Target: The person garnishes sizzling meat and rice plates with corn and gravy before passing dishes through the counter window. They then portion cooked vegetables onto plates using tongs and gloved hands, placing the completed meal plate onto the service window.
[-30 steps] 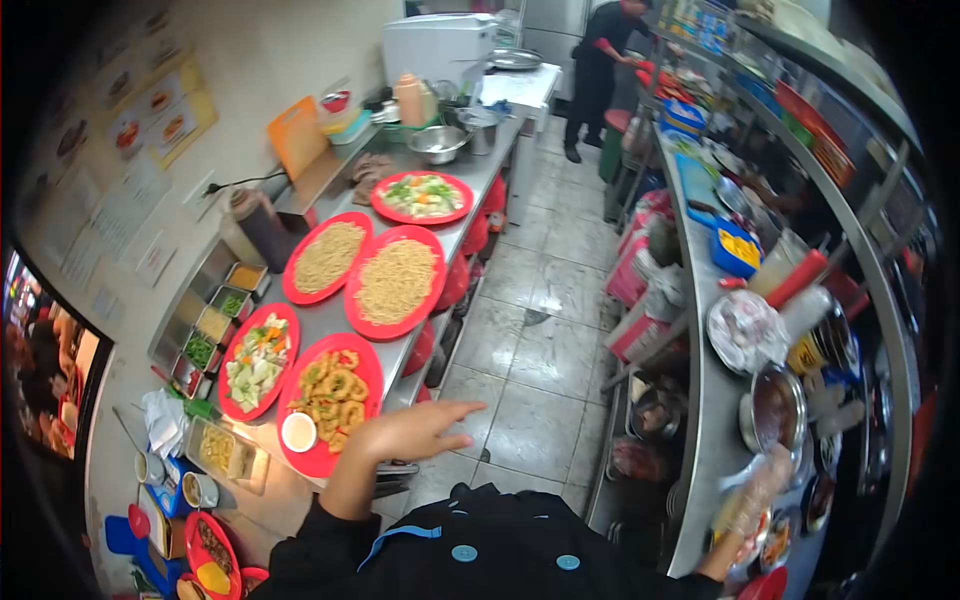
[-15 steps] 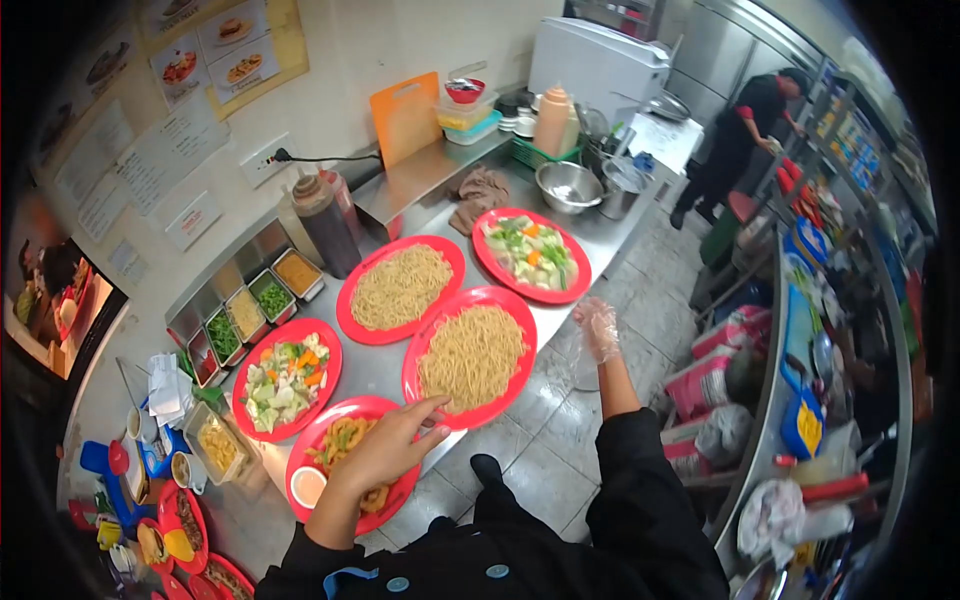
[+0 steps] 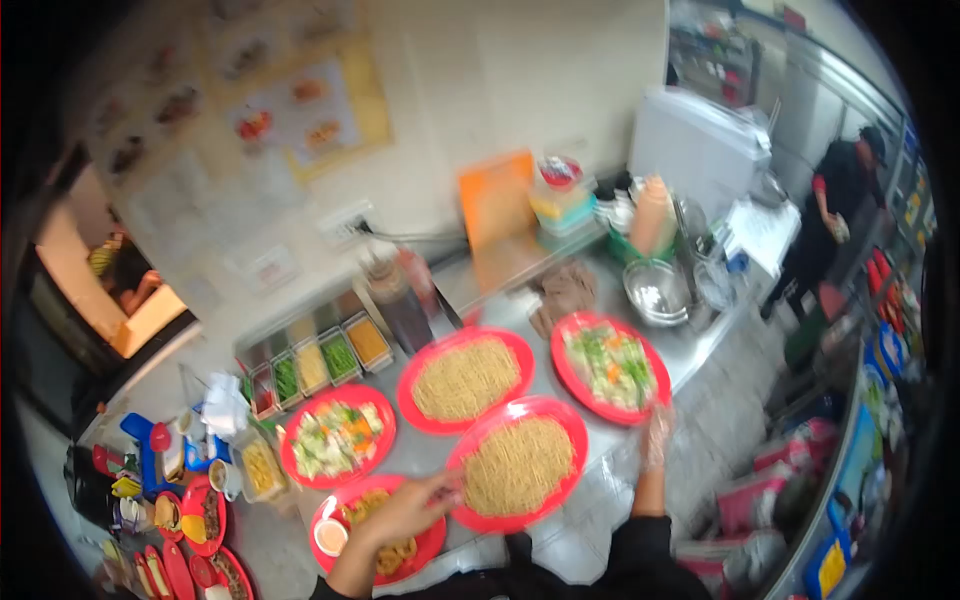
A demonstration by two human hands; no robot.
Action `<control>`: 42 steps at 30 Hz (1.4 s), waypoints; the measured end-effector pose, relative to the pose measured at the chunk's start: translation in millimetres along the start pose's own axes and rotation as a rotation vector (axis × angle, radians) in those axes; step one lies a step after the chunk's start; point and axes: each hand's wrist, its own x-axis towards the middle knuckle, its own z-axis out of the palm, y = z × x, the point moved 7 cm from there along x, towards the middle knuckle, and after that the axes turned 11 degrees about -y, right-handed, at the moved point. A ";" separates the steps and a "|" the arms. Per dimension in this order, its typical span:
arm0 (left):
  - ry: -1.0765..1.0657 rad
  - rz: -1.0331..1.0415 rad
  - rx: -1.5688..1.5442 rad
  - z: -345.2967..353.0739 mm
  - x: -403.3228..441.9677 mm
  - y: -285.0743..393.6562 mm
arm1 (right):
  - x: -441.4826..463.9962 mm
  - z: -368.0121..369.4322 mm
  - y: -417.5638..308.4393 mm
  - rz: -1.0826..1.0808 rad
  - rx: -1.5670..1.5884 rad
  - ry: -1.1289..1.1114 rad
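My left hand [image 3: 415,508] is bare and reaches over the red plate of fried rings [image 3: 395,553], its fingertips at the left rim of the front noodle plate [image 3: 520,468]; its fingers look slightly apart. My right hand [image 3: 657,436], in a clear plastic glove, is at the lower right rim of the right vegetable plate [image 3: 612,366]; its fingers are blurred, so a grip cannot be made out. Behind the front noodles lies a second noodle plate [image 3: 467,381]. Another vegetable plate [image 3: 338,437] is to the left.
Metal topping trays [image 3: 312,368], a dark sauce bottle [image 3: 397,305], a brown cloth [image 3: 568,292] and a steel bowl [image 3: 658,292] line the counter's back. More red plates [image 3: 205,515] are at lower left. A co-worker [image 3: 840,200] stands at the far right, beyond the aisle.
The view has turned toward the wall and counter. My right hand has come from the right-hand shelf to the right vegetable plate. My left hand has moved to the front noodle plate's rim.
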 end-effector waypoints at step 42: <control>1.143 0.610 -1.333 -134.6 -382.8 -199.0 | -229.0 550.7 -154.0 0.297 0.157 -1.203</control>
